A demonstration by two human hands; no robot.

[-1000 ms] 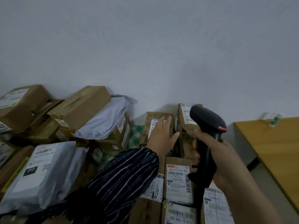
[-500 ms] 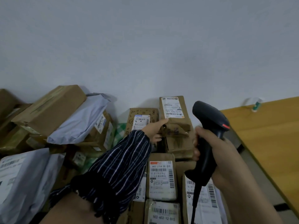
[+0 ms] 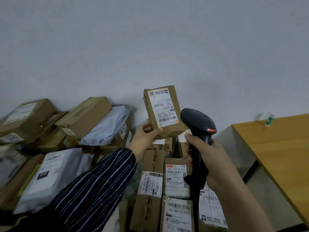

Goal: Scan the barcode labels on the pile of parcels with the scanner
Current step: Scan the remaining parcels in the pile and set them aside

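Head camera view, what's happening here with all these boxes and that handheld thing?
A person is working through a pile of parcels stacked against the wall. The left hand holds a small brown parcel up above the pile, its barcode label facing the camera. The right hand grips a black scanner just right of that parcel. Whether this label has been scanned cannot be told. A wooden table stands at the right.

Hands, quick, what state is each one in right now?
Left hand: closed on the small brown parcel, held up in the air.
Right hand: closed around the black scanner by its handle.
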